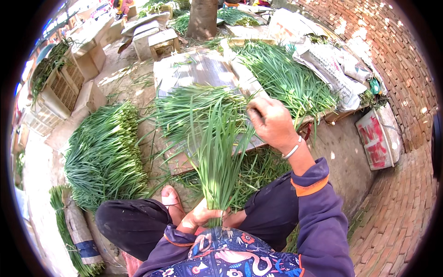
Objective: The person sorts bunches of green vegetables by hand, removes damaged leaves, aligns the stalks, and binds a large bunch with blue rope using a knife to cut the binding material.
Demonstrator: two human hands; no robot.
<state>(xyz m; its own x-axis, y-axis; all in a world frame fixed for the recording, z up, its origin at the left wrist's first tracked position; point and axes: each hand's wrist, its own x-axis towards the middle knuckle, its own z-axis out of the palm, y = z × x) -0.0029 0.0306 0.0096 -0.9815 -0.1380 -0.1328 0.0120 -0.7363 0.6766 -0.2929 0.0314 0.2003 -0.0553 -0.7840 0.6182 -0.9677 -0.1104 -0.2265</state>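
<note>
My left hand (200, 215) grips a bunch of green garlic chives (219, 162) low down, close to my lap. The leaves fan upward and away from me. To the right of the leaf tips is my right hand (273, 123), its fingers curled and a silver bangle on the wrist. Whether anything sits in those fingers cannot be made out. Beyond the held bunch, a loose heap of chives (187, 104) lies on a low board (193, 69). Loose leaves (263, 169) cover the ground beneath the board's near edge.
Stacked chives (104, 155) lie on the ground at left, beside a wrapped bundle (78, 228). More chives (280, 76) fill a low surface ahead right, partly under white sacks (328, 72). Plastic crates (59, 90), a tree trunk (202, 19) and a brick wall (394, 69) surround me.
</note>
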